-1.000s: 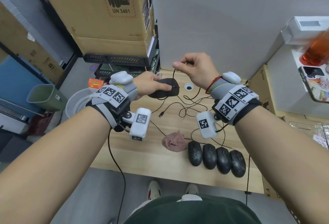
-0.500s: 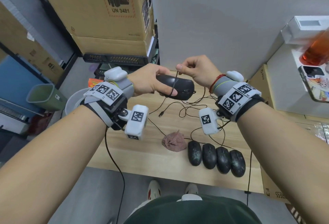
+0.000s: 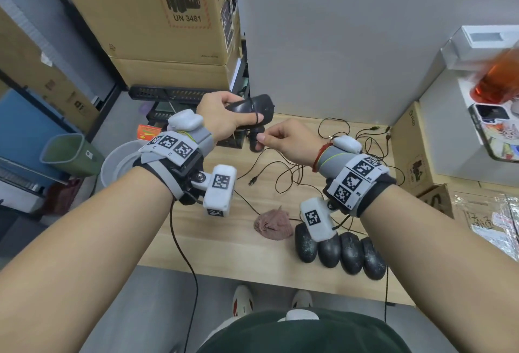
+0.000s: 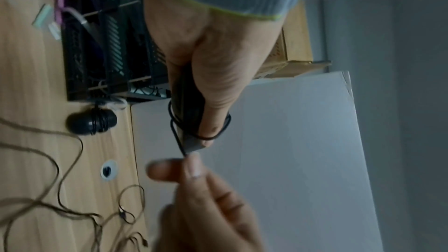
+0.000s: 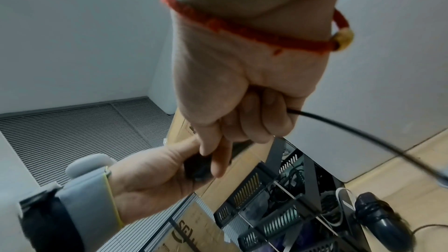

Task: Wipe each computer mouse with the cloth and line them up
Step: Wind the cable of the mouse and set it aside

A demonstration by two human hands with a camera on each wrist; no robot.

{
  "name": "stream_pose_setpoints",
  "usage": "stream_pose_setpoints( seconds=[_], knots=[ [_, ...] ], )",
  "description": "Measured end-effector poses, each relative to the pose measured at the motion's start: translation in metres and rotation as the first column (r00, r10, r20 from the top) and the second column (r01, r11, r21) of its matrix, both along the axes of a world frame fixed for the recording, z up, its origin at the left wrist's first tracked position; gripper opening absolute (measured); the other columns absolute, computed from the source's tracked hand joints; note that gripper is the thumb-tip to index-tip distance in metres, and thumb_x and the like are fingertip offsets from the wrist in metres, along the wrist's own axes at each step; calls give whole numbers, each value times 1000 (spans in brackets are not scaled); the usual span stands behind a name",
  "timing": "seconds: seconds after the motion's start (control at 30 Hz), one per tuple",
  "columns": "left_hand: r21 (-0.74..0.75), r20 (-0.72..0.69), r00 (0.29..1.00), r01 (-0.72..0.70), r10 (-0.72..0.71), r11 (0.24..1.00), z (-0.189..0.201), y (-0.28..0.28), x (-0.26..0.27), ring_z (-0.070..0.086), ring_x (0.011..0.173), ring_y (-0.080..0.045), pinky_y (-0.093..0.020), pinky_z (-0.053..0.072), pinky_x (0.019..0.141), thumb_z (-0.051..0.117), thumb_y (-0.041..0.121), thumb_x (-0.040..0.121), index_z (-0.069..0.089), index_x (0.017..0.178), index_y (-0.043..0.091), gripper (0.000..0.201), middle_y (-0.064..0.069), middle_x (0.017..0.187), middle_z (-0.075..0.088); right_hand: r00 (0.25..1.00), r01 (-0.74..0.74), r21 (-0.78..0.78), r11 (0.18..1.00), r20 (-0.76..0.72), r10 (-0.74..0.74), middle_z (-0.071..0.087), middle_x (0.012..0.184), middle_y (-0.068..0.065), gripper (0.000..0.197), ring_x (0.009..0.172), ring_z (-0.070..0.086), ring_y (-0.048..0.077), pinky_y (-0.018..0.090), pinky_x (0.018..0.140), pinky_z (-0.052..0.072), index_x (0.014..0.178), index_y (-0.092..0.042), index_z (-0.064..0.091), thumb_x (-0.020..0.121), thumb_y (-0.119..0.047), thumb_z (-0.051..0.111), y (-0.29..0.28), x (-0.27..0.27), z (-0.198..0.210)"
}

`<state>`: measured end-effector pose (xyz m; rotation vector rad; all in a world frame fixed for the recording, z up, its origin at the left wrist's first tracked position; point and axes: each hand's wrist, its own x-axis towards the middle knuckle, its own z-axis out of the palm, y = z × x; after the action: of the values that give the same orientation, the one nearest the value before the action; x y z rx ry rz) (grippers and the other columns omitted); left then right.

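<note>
— Where's the mouse gone now?

— Up off the table. A second ago the left hand only rested on it beside the grommet hole; now that hand grips the mouse in the air, beyond the far edge of the table, thumb laid across it.

— And the cord?

— The cord loops round the mouse and over the thumb. The right hand, which held it high a moment back, has dropped below the mouse, its fingers pinching the cord just under the loop.

— So he's winding it?

— I'd judge so, tidying the lead before wiping. The cloth lies crumpled nearer the table's front, untouched, just beside the row of four mice. Another wrapped mouse waits at the table's back.
</note>
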<state>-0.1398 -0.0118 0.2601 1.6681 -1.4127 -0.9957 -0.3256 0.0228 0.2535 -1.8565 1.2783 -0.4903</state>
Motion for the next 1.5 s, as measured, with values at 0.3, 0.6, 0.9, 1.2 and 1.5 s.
stream_pose_setpoints(
  seconds=[0.3,0.6,0.9,1.2,1.5],
  knots=[
    [137,274,910,284,-312,949,-9,5,6,67,80,-14,-27,52,70,98,35,54,73,90,26,45,6,88,73,998,51,-80,995,49,-47,41,36,-15,27,37,37,5,13,43,26,82,-12,76,97,-31,64,-13,-13,29],
    [190,-26,903,425,-428,885,2,6,4,72,74,-14,-31,61,75,94,10,63,76,88,21,33,1,83,76,981,152,-110,982,140,-136,35,37,-15,27,38,29,6,13,43,22,86,-7,76,95,-31,67,-26,-26,31],
    [205,-102,886,464,-453,862,8,11,2,72,81,-16,-33,60,78,92,8,66,74,93,22,35,1,87,77,983,155,-125,980,123,-139,41,43,-16,25,47,32,4,20,53,30,80,-17,76,92,-38,68,-31,-27,25],
    [48,-457,843,343,-285,938,18,7,-8,72,90,-20,-28,57,76,84,12,70,65,122,0,57,-12,105,74,980,180,-4,984,84,-179,52,47,-19,24,42,41,-4,16,50,33,81,-11,66,100,-10,51,-23,-27,-10],
    [5,-23,999,29,-28,1000,-6,-4,3,71,85,-11,-24,57,75,96,36,58,76,99,22,47,5,94,76,1000,-19,-43,999,-14,18,43,37,-20,33,41,42,0,13,47,30,89,-8,75,102,-28,54,3,0,17]
  ],
)
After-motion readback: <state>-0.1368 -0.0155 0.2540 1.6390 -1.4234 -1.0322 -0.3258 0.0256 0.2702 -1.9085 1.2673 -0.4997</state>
